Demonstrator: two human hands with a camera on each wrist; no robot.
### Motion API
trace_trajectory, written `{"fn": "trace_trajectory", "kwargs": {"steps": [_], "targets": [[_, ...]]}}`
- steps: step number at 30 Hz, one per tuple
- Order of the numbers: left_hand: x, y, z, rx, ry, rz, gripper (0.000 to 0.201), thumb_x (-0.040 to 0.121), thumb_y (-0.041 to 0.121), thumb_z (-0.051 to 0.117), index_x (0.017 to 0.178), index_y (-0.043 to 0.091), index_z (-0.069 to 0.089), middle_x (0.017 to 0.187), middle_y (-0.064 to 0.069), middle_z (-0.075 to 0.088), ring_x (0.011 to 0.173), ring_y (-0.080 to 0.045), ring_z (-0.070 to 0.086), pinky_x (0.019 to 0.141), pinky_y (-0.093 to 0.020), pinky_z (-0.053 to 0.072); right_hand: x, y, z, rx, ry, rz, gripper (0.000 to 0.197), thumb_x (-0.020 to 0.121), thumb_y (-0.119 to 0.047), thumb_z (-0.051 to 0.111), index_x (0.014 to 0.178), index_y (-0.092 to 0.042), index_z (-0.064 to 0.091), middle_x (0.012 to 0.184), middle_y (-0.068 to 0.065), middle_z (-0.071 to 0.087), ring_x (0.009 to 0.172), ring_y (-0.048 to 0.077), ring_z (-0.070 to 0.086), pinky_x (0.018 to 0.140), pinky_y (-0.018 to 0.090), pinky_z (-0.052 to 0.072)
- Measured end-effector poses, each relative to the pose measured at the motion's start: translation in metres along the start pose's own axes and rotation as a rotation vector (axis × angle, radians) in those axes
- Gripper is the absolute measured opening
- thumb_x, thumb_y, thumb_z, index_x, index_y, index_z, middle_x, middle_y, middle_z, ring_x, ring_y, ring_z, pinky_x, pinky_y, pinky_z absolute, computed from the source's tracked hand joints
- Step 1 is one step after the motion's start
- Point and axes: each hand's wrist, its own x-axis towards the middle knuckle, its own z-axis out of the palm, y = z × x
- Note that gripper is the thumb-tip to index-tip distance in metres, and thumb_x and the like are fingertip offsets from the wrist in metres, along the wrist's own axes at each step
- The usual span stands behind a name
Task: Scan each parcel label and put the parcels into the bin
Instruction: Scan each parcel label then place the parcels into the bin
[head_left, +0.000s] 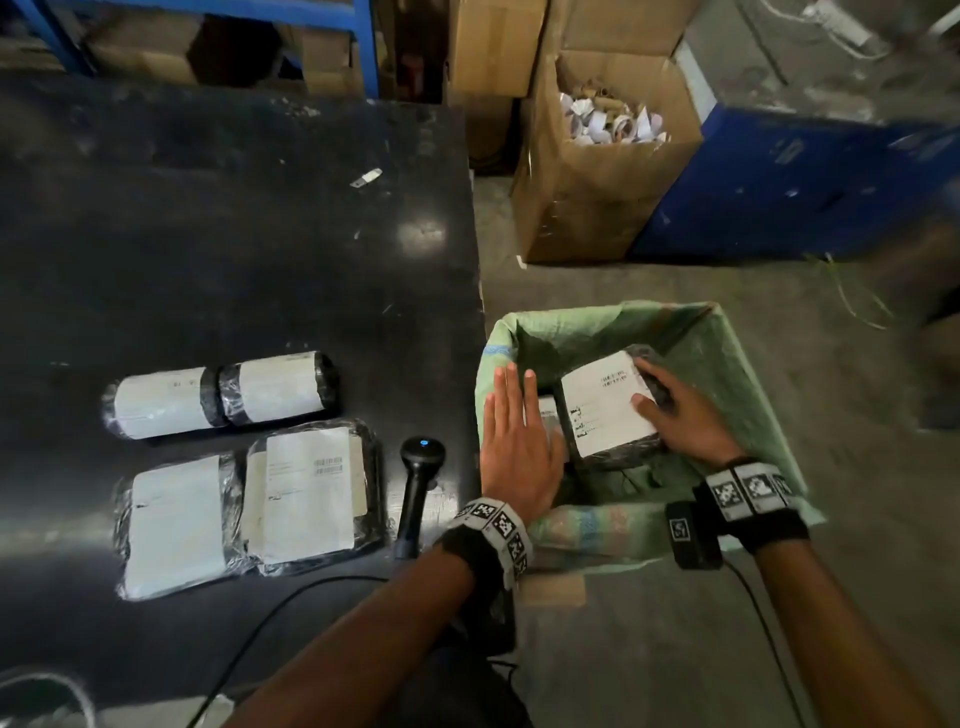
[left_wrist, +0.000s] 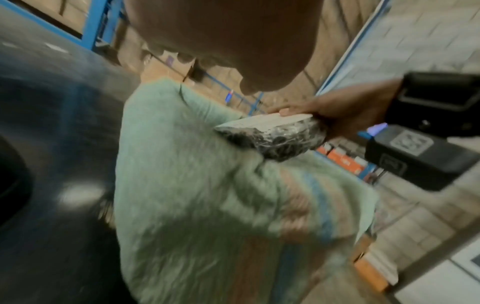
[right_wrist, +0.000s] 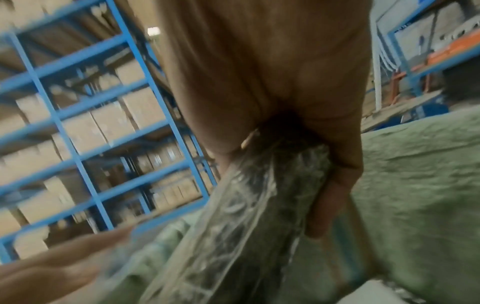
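My right hand (head_left: 670, 415) grips a black-wrapped parcel (head_left: 605, 402) with a white label, holding it inside the bin (head_left: 737, 364), a box lined with a green woven sack. The right wrist view shows my fingers (right_wrist: 330, 197) curled round the parcel's plastic wrap (right_wrist: 233, 222). My left hand (head_left: 517, 441) is flat with straight fingers over the bin's left rim. Another labelled parcel (head_left: 548, 410) lies lower in the bin, mostly hidden. The left wrist view shows the held parcel (left_wrist: 272, 135) above the sack (left_wrist: 194, 185). Three wrapped parcels wait on the black table: a roll (head_left: 223, 395) and two flat ones (head_left: 176, 519) (head_left: 311, 493).
The black handheld scanner (head_left: 415, 493) lies on the table (head_left: 208, 234) by its right edge, its cable trailing toward me. An open cardboard box (head_left: 597, 156) of paper scraps stands on the floor behind the bin, beside a blue container (head_left: 805, 182). Blue shelving with cartons runs behind.
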Motion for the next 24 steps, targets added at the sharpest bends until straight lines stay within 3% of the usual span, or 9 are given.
{"fn": "trace_trajectory", "kwargs": {"steps": [3, 7, 12, 17, 19, 22, 24], "targets": [[0.003, -0.004, 0.024, 0.082, -0.075, -0.076, 0.079, 0.097, 0.034, 0.035, 0.158, -0.001, 0.000, 0.166, -0.021, -0.012, 0.155, -0.034, -0.012, 0.124, -0.048, 0.014, 0.049, 0.030, 0.005, -0.157, -0.133, 0.077, 0.058, 0.092, -0.026, 0.064, 0.146, -0.028, 0.044, 0.144, 0.011, 0.054, 0.126, 0.033, 0.056, 0.106, 0.046, 0.045], [0.001, -0.009, 0.032, 0.076, -0.061, -0.128, 0.076, 0.097, 0.027, 0.038, 0.158, -0.002, 0.002, 0.167, -0.019, -0.009, 0.155, -0.031, -0.009, 0.126, -0.047, 0.013, 0.091, 0.037, 0.033, -0.129, -0.267, 0.150, 0.057, 0.094, -0.014, 0.063, 0.147, -0.014, 0.044, 0.143, 0.014, 0.053, 0.129, 0.032, 0.053, 0.105, 0.032, 0.040], [0.003, -0.010, 0.034, 0.072, -0.085, -0.116, 0.073, 0.099, 0.028, 0.033, 0.158, -0.001, 0.001, 0.167, -0.019, -0.010, 0.155, -0.030, -0.011, 0.127, -0.044, 0.008, 0.129, 0.032, 0.066, -0.090, -0.364, 0.224, 0.058, 0.096, -0.021, 0.061, 0.150, -0.020, 0.040, 0.148, 0.010, 0.049, 0.134, 0.027, 0.049, 0.099, 0.020, 0.035], [0.003, -0.016, 0.031, 0.046, -0.108, -0.085, 0.076, 0.099, 0.030, 0.037, 0.159, 0.001, 0.000, 0.167, -0.017, -0.013, 0.155, -0.029, -0.013, 0.127, -0.045, 0.009, 0.134, 0.048, 0.124, 0.062, -0.263, 0.231, 0.060, 0.097, -0.018, 0.060, 0.152, -0.017, 0.036, 0.154, 0.012, 0.041, 0.140, 0.028, 0.044, 0.108, 0.027, 0.035], [0.003, -0.022, 0.032, 0.041, -0.129, -0.069, 0.076, 0.100, 0.032, 0.035, 0.159, 0.003, -0.003, 0.167, -0.016, -0.016, 0.155, -0.029, -0.014, 0.126, -0.048, 0.012, 0.131, 0.066, 0.153, -0.010, -0.297, 0.250, 0.065, 0.100, -0.021, 0.054, 0.157, -0.020, 0.022, 0.162, 0.009, 0.027, 0.144, 0.031, 0.036, 0.113, 0.031, 0.032], [0.007, -0.026, 0.035, 0.027, -0.135, -0.063, 0.077, 0.100, 0.034, 0.036, 0.159, 0.004, -0.002, 0.167, -0.016, -0.016, 0.155, -0.030, -0.013, 0.126, -0.050, 0.014, 0.127, 0.092, 0.182, -0.318, -0.384, 0.230, 0.074, 0.103, -0.027, 0.044, 0.157, -0.020, -0.005, 0.166, 0.012, 0.003, 0.150, 0.036, 0.021, 0.119, 0.040, 0.025], [0.008, -0.026, 0.035, 0.022, -0.124, -0.052, 0.077, 0.100, 0.034, 0.039, 0.160, 0.004, 0.001, 0.167, -0.017, -0.014, 0.155, -0.030, -0.011, 0.125, -0.050, 0.014, 0.132, 0.101, 0.186, -0.440, -0.437, 0.193, 0.081, 0.101, -0.029, 0.046, 0.156, -0.016, -0.012, 0.165, 0.014, -0.007, 0.153, 0.035, 0.009, 0.122, 0.043, 0.017]]}}
